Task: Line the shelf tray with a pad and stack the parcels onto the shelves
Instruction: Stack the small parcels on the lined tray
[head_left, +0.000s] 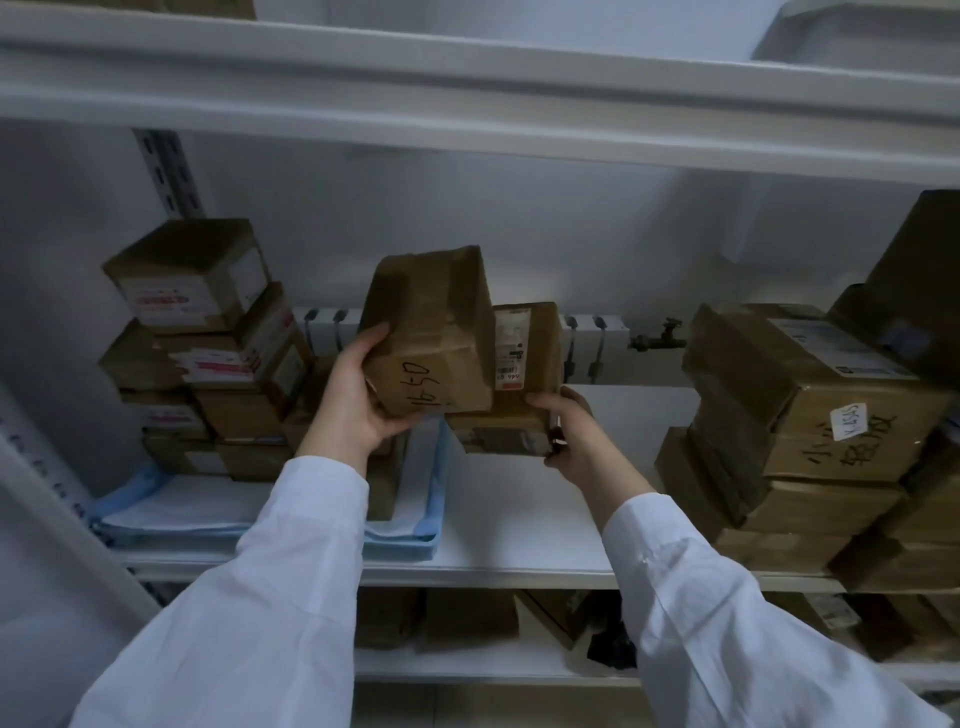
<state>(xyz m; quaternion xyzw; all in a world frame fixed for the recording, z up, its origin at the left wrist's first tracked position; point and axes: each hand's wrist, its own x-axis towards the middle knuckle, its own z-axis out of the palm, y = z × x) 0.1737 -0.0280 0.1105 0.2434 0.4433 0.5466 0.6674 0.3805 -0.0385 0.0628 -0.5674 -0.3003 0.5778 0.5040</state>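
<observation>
My left hand (358, 400) grips a brown cardboard parcel (431, 332) with black handwriting, lifted above the middle shelf (519, 519). My right hand (571, 431) holds a flat brown parcel (498, 434) from its right end, and a smaller upright parcel with a white label (524, 348) stands on it. Both hands are over the right edge of a blue tray (410, 545) lined with a pale pad (176, 512). A stack of taped parcels (208, 353) fills the tray's left part.
A tall pile of brown boxes (800, 431) takes the right end of the shelf. White shelf surface shows between the tray and that pile. An upper shelf beam (467, 104) runs overhead. More parcels (467, 618) lie on the lower shelf. A pipe valve (660, 338) sits at the back wall.
</observation>
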